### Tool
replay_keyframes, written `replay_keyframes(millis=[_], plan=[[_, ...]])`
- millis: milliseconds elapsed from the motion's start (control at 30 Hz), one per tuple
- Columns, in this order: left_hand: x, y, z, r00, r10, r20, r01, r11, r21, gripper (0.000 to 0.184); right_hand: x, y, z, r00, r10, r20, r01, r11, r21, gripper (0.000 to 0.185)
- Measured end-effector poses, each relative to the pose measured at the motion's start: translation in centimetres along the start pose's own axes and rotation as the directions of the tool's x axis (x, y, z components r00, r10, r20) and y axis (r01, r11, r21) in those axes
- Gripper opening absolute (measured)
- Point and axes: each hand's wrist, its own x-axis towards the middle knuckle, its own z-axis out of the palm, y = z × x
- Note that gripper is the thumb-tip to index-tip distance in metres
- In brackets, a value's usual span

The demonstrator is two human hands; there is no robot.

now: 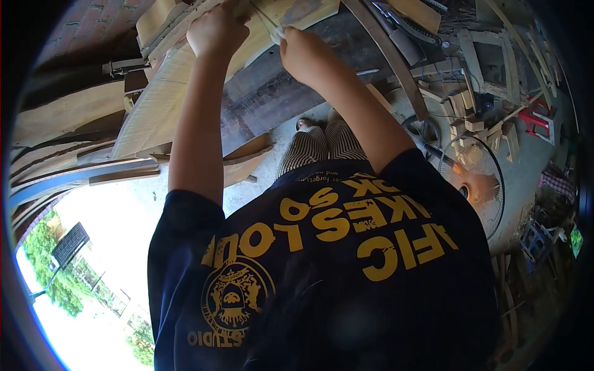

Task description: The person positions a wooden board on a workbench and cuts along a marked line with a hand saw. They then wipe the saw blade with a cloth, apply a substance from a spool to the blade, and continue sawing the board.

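My left hand (218, 31) is closed in a fist over the edge of a stack of wooden boards at the top of the view. What its fingers hold, if anything, is hidden. My right hand (304, 55) is closed around a whitish cord (276, 34), bunched at the fingers. A thin taut-looking length of it runs up toward the top edge, near my left hand. Under both arms lies a pale, curved wooden panel (158, 102), resting against a dark, scuffed work surface (266, 93).
A standing fan (473, 185) is at right, near a pile of wood offcuts (461, 108) and a red stool (537, 119). A long curved wooden strip (396, 59) arches at upper right. More curved boards (68, 148) are stacked at left, beside a bright opening.
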Motion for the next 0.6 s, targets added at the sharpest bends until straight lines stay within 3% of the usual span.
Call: replay_keyframes(millis=[133,200,367,500,600], plan=[[1.1,-0.6,0.4,0.998,-0.058,0.033,0.057,0.998,0.036,0.043,-4.5,1.3,-0.5,0.999,0.017,0.04,-0.018,1.0,0.007,0.025],[1.0,-1.1,1.8,0.998,-0.036,-0.047,0.045,0.981,0.189,0.038,-3.8,1.7,0.0,0.997,0.066,0.026,-0.066,0.998,-0.012,0.024],[0.4,-0.7,1.6,1.0,-0.008,-0.027,0.014,0.973,0.228,0.038,1.7,-0.9,0.8,0.999,0.038,-0.039,-0.038,0.999,0.005,0.021],[1.2,-1.0,1.3,1.0,-0.011,0.005,0.01,0.974,0.227,0.037,-3.4,1.4,-0.1,1.0,0.006,0.017,-0.006,1.0,0.011,0.024],[0.6,-0.9,1.9,0.997,0.015,-0.076,0.001,0.978,0.209,0.037,-3.8,2.1,0.1,0.994,-0.05,-0.095,0.06,0.993,0.103,0.026]])
